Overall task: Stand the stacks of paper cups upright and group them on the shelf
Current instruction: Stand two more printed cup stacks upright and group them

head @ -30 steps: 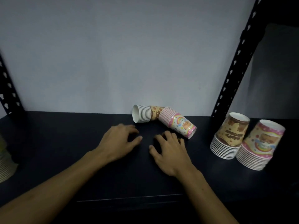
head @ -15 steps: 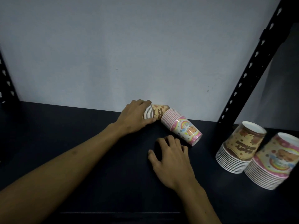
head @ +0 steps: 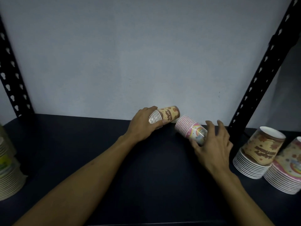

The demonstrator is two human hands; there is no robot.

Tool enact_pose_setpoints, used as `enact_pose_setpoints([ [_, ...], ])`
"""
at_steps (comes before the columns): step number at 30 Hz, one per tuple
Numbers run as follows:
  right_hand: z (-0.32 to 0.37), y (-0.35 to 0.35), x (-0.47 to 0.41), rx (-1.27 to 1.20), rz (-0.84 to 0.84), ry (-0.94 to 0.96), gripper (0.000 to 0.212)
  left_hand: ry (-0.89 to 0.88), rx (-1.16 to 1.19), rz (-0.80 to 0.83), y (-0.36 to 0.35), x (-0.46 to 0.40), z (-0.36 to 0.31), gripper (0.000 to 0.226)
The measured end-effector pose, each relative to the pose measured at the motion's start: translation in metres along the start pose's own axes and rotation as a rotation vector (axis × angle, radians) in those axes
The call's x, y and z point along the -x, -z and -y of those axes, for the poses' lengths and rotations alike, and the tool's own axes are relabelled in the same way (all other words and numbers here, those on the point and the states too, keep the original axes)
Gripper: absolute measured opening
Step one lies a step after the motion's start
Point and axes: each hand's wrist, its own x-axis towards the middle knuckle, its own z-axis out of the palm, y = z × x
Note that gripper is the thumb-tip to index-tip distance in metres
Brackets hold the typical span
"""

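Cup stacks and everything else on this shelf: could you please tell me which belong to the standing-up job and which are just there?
Part of the job:
- brown cup stack, lying down, gripped by the left hand
- pink cup stack, lying down, right hand closing on it
- brown standing stack
- pink standing stack
- shelf

Just there:
- rack posts
- pale stack at the left edge
- wall

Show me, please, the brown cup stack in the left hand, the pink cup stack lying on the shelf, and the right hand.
brown cup stack point(head: 169, 115): head view, printed side wall.
pink cup stack point(head: 189, 130): head view, ribbed rims.
right hand point(head: 213, 144): head view, back of the hand.
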Motion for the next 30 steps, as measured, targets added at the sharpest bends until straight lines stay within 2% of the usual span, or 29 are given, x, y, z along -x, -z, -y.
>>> enact_pose_setpoints([
  [4, -0.005, -0.003, -0.008, -0.133, 0.110, 0.026, 0.060, -0.004, 0.136, -0.030, 0.002, 0.002, -0.007, 0.073],
  [7, -0.001, 0.003, -0.015, -0.263, 0.147, 0.065, 0.061, 0.003, 0.184, -0.067, 0.007, 0.002, -0.010, 0.067],
  [9, 0.003, 0.008, -0.021, -0.318, 0.158, 0.050, 0.073, 0.035, 0.159, -0.073, 0.010, 0.000, -0.010, 0.065],
  [12, 0.011, 0.018, -0.029, -0.378, 0.126, 0.001, 0.103, 0.078, 0.114, -0.060, 0.015, -0.003, -0.008, 0.061],
  [14, 0.015, 0.025, -0.036, -0.401, 0.094, -0.022, 0.108, 0.107, 0.135, -0.078, 0.017, -0.003, -0.004, 0.062],
  [17, 0.018, 0.031, -0.049, -0.398, 0.083, -0.025, 0.100, 0.135, 0.219, -0.079, 0.019, -0.002, -0.002, 0.066],
  [21, 0.022, 0.037, -0.062, -0.282, 0.148, 0.062, 0.077, 0.092, 0.295, -0.016, 0.019, 0.002, -0.002, 0.080],
  [25, 0.027, 0.048, -0.073, -0.327, 0.218, 0.164, 0.080, 0.073, 0.308, -0.001, 0.017, 0.001, 0.004, 0.076],
  [30, 0.037, 0.042, -0.081, -0.267, 0.357, 0.341, 0.082, 0.096, 0.329, 0.024, 0.016, 0.000, 0.007, 0.077],
])
